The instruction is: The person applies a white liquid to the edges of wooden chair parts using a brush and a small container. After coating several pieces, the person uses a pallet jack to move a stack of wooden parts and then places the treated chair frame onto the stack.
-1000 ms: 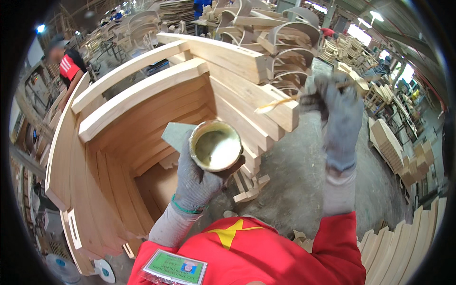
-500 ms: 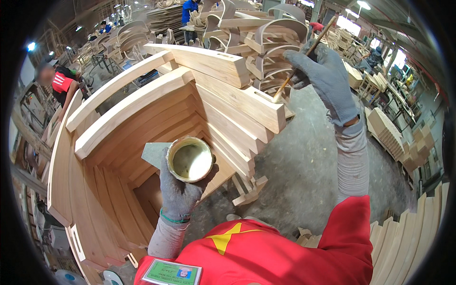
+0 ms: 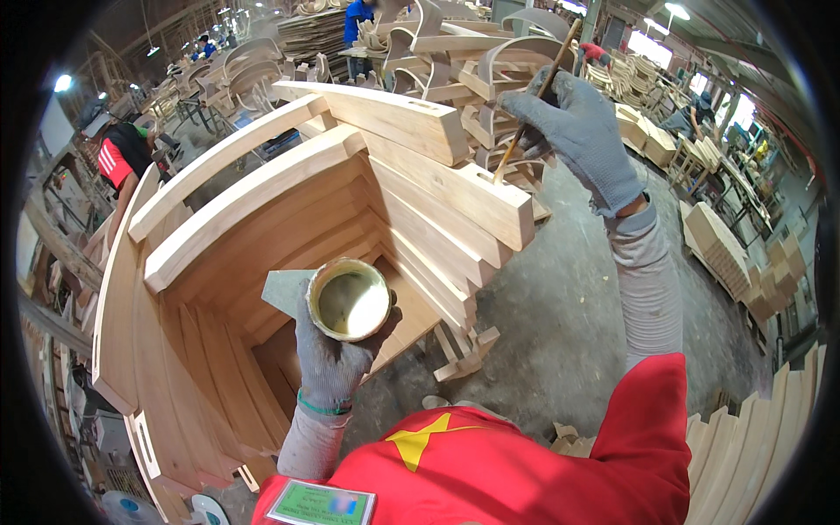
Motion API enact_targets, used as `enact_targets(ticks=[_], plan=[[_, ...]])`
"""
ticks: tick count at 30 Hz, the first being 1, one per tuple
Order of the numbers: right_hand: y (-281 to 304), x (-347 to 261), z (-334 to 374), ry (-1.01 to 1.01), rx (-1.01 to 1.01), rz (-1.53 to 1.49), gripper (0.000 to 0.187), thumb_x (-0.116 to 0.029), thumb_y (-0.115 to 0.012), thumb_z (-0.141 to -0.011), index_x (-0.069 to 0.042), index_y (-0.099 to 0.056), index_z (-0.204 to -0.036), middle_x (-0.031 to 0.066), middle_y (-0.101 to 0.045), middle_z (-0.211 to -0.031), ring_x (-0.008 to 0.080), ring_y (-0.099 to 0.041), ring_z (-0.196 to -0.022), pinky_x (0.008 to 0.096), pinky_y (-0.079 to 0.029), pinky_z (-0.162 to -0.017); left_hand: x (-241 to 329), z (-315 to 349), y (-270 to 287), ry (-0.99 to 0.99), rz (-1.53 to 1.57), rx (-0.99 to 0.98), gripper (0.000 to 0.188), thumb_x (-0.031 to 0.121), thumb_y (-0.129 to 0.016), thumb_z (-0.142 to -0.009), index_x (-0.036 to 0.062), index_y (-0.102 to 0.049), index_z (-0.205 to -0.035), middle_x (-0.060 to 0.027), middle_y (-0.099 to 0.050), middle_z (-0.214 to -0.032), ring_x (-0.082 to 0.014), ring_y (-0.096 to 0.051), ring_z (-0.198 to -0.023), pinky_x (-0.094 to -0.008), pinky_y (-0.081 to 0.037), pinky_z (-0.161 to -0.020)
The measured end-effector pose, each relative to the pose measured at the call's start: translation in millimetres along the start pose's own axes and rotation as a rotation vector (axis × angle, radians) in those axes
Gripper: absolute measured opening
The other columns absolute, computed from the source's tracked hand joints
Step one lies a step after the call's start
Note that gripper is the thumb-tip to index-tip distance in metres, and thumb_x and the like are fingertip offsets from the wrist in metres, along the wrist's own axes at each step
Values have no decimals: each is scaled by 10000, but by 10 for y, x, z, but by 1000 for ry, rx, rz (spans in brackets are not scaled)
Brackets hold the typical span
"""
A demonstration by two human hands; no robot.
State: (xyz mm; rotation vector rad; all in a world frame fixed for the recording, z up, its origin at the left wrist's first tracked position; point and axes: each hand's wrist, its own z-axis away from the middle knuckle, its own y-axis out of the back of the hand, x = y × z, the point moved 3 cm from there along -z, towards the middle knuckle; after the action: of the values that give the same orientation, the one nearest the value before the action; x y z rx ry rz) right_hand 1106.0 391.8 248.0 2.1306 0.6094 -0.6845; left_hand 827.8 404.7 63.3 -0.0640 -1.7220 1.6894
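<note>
My gloved left hand [image 3: 337,354] is wrapped round a small round pot [image 3: 351,299] of pale, creamy liquid, held over the inside of the wooden stack. A flat grey plate [image 3: 287,291] juts out to the left from behind the pot; how it is held is hidden. In my gloved right hand [image 3: 573,131] is a thin wooden brush [image 3: 535,103], pinched by its handle and slanting down. Its tip sits at the slot in the end of a wooden frame piece [image 3: 490,197]. A second frame piece [image 3: 402,122] lies above that one.
Curved rails [image 3: 254,206] and stacked frame pieces make a deep box shape before me. Bent wooden parts [image 3: 525,52] are heaped behind it. A person [image 3: 122,162] in red and black works at the far left. Slats [image 3: 770,437] stand at lower right, on the concrete floor [image 3: 569,289].
My right hand and the brush have shifted slightly left, the brush tip now down at the slot. The whole view has moved a little. The left hand still holds the pot.
</note>
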Motion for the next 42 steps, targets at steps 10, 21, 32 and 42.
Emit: enact_targets(ticks=[10, 21, 32, 42], plan=[[-140, 14, -73, 2, -61, 33, 341, -343, -658, -814, -11, -619, -879, 42, -628, -666, 81, -587, -542, 228, -495, -495, 79, 59, 75, -16, 29, -12, 499, 479, -404, -920, 82, -477, -1212, -183, -552, -1137, -357, -570, -1017, -504, -480, -880], [-79, -74, -95, -47, -353, 214, 184, -254, -531, -885, -105, -630, -846, 92, -540, -666, 208, -588, -660, 361, -470, -607, 162, 103, 90, -39, 119, -7, 505, 435, -424, -918, 41, -461, -1232, -210, -524, -1183, -370, -534, -1049, -486, -485, -871], [-35, -22, -87, 90, -254, 98, 400, -404, -562, -861, -9, -590, -806, 35, -532, -594, 146, -554, -441, 268, -448, -457, 212, 112, 90, -90, 26, 67, 475, 475, -421, -914, 89, -501, -1180, -172, -567, -1119, -352, -577, -1006, -487, -506, -845], [-134, -10, -237, 315, -142, 354, 334, -327, -600, -832, 6, -610, -808, 67, -565, -659, 131, -565, -613, 282, -458, -588, 106, 57, -44, -98, -135, -13, 485, 478, -428, -913, 84, -483, -1191, -176, -567, -1102, -350, -587, -987, -497, -505, -847]])
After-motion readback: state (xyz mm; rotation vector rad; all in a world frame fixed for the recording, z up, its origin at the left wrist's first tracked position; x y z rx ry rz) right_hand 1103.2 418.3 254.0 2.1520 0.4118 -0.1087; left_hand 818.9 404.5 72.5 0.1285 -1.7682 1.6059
